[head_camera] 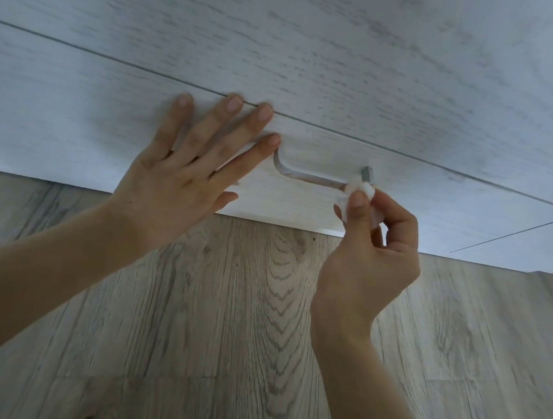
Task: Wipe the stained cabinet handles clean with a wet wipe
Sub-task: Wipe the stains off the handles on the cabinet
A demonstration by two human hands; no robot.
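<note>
A pale bar-shaped handle sticks out of the lowest white wood-grain drawer front. My right hand pinches a small bunched white wet wipe and holds it against the right end of the handle, by its grey mounting post. My left hand lies flat on the drawer front with fingers spread, its index fingertip touching the handle's left end. The middle of the bar is bare.
Above the drawer seam runs another white cabinet front. A further seam shows at the lower right. Grey-brown wood-look floor spreads below the cabinet's bottom edge.
</note>
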